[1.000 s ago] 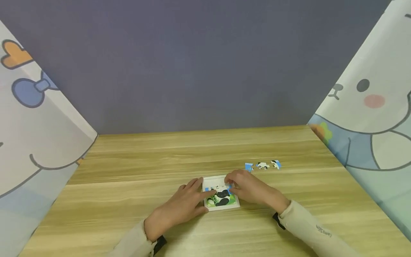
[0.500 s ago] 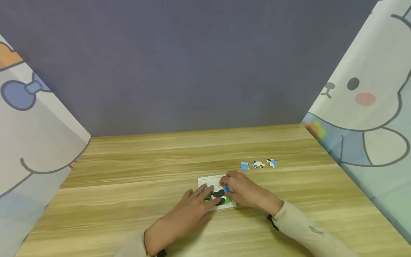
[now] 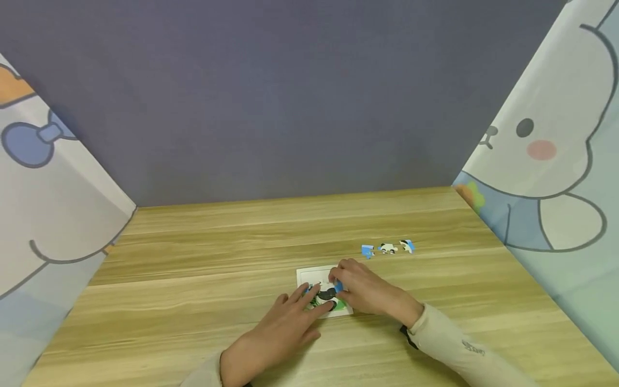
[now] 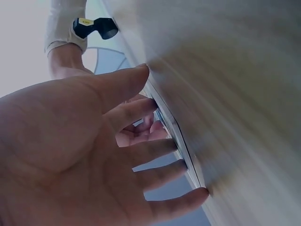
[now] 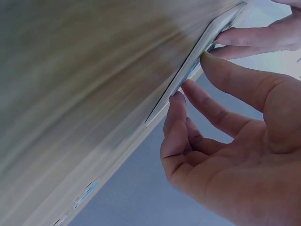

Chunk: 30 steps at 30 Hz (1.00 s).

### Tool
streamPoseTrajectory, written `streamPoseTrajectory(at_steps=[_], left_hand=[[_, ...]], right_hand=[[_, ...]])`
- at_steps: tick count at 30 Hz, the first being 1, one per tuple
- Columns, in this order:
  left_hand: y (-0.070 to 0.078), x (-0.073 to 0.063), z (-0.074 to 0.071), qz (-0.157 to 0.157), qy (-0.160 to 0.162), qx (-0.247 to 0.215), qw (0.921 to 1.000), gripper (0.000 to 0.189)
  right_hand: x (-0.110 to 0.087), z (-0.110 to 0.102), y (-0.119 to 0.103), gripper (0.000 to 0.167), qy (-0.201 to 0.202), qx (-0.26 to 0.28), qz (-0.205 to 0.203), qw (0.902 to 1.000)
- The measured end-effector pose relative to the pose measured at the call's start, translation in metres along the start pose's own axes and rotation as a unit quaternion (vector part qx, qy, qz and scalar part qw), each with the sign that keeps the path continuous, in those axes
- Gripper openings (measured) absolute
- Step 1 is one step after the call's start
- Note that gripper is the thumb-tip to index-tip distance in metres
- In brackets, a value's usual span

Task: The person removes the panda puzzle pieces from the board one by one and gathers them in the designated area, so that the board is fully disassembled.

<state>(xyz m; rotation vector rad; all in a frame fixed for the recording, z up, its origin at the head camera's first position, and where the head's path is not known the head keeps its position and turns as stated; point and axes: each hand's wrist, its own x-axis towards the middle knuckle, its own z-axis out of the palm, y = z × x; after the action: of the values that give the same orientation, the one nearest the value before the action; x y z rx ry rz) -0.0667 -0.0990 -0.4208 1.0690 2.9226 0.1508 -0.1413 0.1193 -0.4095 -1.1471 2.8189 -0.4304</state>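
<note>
the right grip [image 3: 362, 286] pinched, thumb and fingertips curled, at a blue piece [image 3: 338, 286] on the right side of the white tray [image 3: 314, 269], while the left grip [image 3: 290, 322] was released, its straight fingers resting on the panda picture [image 3: 326, 295] inside. the tray lay flat on the desk [image 3: 217, 258]. over the last second the left fingers had spread from the left rim further across the picture, while the right stayed at its blue piece; this suggested the left was steadying the laid pieces as the right settled one. counted: one tray, two grips and three loose pieces beyond it to the right, a mostly blue one [image 3: 367, 251], a panda-face one [image 3: 387, 248] and a black, white and blue one [image 3: 407, 246], none yet fitted. the pieces inside were too covered to count. farther out stood two cartoon panels [image 3: 546, 177] and one dark backdrop [image 3: 290, 97]
</note>
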Motion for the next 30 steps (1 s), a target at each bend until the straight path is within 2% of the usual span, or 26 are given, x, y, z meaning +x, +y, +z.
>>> streamPoseTrajectory(at_steps=[10,18,21,27,30], left_hand=[[0.000,-0.002,0.003,0.000,0.018,0.020,0.9996,0.055],[-0.001,-0.001,0.003,-0.004,0.019,0.018,0.9997,0.055],[-0.002,0.001,0.002,-0.002,0.023,0.017,0.9996,0.055],[0.000,0.004,0.002,-0.002,0.024,0.019,0.9995,0.054],[-0.001,0.003,0.001,-0.005,0.023,0.017,0.9996,0.054]], right_hand=[[0.001,0.004,-0.002,0.027,0.014,-0.015,0.000,0.9998],[0.005,0.000,0.002,0.020,0.056,-0.022,-0.046,0.9971],[0.005,-0.004,0.005,0.021,0.052,-0.001,-0.045,0.9976],[0.003,-0.009,0.010,0.022,0.015,0.067,-0.047,0.9966],[0.003,-0.012,0.009,0.022,0.016,0.070,-0.054,0.9960]])
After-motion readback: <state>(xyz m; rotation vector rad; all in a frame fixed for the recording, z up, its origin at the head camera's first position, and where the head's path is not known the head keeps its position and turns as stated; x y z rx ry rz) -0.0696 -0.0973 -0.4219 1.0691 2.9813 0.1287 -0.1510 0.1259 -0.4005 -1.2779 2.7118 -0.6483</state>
